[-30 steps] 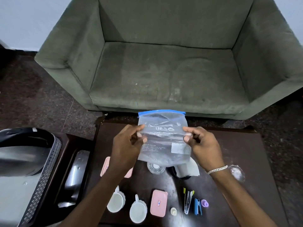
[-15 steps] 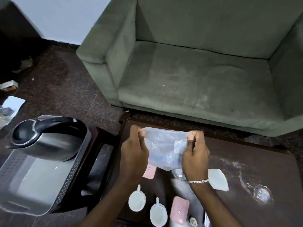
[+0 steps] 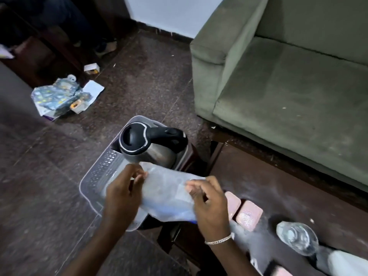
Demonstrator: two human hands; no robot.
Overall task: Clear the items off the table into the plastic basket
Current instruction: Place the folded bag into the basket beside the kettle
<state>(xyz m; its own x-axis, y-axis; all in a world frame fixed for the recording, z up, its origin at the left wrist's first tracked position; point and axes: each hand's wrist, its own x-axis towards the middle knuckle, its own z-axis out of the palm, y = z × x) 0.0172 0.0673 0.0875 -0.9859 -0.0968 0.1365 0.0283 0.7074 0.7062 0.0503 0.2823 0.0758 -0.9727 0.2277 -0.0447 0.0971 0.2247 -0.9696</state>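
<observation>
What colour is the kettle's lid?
Black, with a pale ring round it; kettle shows in the head view.

My hands [image 3: 123,194] holding a bag [image 3: 165,198] over the basket [image 3: 93,176], kettle [image 3: 147,146] in the basket's far end, table [image 3: 278,186] right of the basket, sofa [image 3: 288,86] behind the table.

1. A clear plastic bag [image 3: 167,193], blue strip along its near edge, is held flat and slightly tilted over the basket's right end.
2. The basket [image 3: 93,176] is translucent grey with perforated walls; a steel kettle [image 3: 148,145] stands upright at its far end.
3. Two pink cases [image 3: 249,215] lie side by side on the dark table [image 3: 278,176], a clear glass lid [image 3: 297,237] to their right.
</observation>
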